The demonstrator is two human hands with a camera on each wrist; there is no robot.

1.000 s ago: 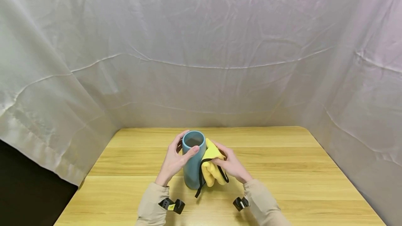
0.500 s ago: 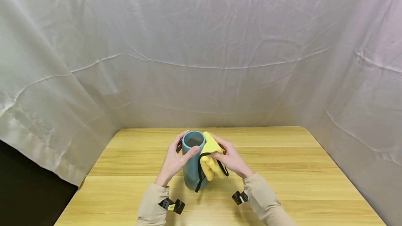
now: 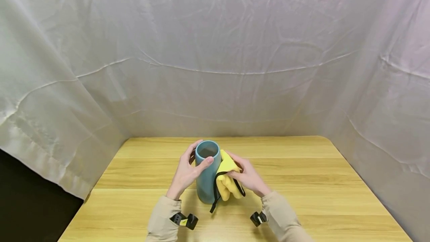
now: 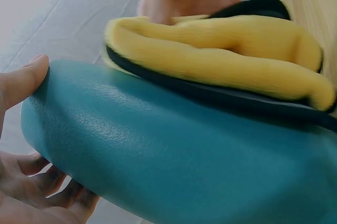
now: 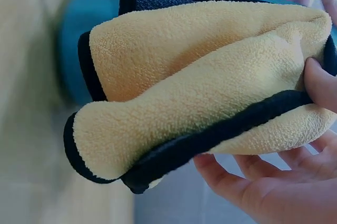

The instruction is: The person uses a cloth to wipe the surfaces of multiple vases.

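A tall blue vase (image 3: 205, 182) stands upright on the wooden table, its round mouth facing up. My left hand (image 3: 185, 169) grips it near the rim, thumb on the near side and fingers round the far left side. In my right hand (image 3: 248, 174) is a bunched yellow cloth (image 3: 228, 186) with black edging, pinched between thumb and fingers. The cloth lies against the vase's right side, and a black strap hangs from it. In the left wrist view the folded cloth (image 4: 221, 61) runs along the vase wall (image 4: 158, 145); the right wrist view shows its fleecy folds (image 5: 200, 66).
The wooden table (image 3: 319, 197) extends to both sides of the hands. Pale grey curtains (image 3: 215, 66) hang behind it and along the sides. A dark area (image 3: 30, 201) lies beyond the table at the lower left.
My right hand slid the cloth up the vase's side by half a second ago and is now back lower, near where it was a second ago. My left hand and the vase stay put.
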